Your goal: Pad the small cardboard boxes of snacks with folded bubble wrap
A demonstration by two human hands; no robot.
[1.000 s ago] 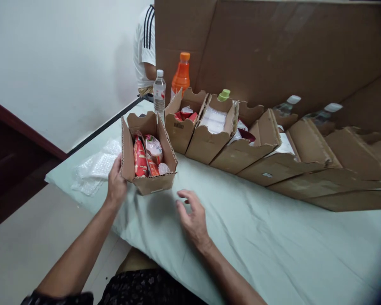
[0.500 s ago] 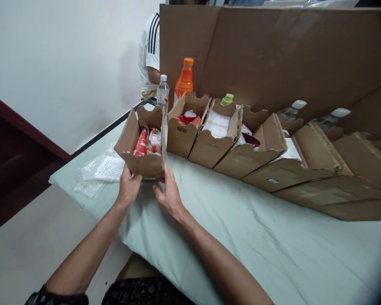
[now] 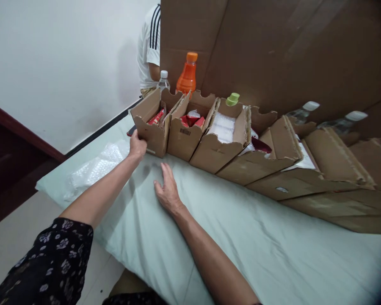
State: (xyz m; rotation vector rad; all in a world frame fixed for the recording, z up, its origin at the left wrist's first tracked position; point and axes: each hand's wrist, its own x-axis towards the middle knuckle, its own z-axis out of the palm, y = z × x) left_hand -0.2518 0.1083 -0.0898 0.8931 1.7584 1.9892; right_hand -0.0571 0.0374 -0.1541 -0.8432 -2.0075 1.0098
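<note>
An open-topped cardboard box point(image 3: 150, 137) with red packets point(image 3: 156, 117) inside stands at the left end of a row of similar boxes. My left hand point(image 3: 137, 146) grips its lower left front corner, with some fingers hidden behind the side. My right hand point(image 3: 169, 190) is off the box, just in front of it over the pale green cloth, fingers stretched out and thumb apart. Touching the box's right side is another cardboard box point(image 3: 180, 140) with red packets. A dark, red-edged flat thing point(image 3: 131, 131) shows beside my left fingertips.
More cardboard boxes point(image 3: 216, 156) continue to the right, one holding bubble-wrapped white items. Behind them stand an orange bottle point(image 3: 187, 78), clear bottles point(image 3: 305, 112) and a tall cardboard panel point(image 3: 257, 51). Bubble wrap point(image 3: 98, 169) lies at left. A person in a white shirt point(image 3: 148, 46) is partly visible behind.
The box that both hands held has moved away from me and against the row's left end. My right hand has let go of it; my left hand stays at its corner.
</note>
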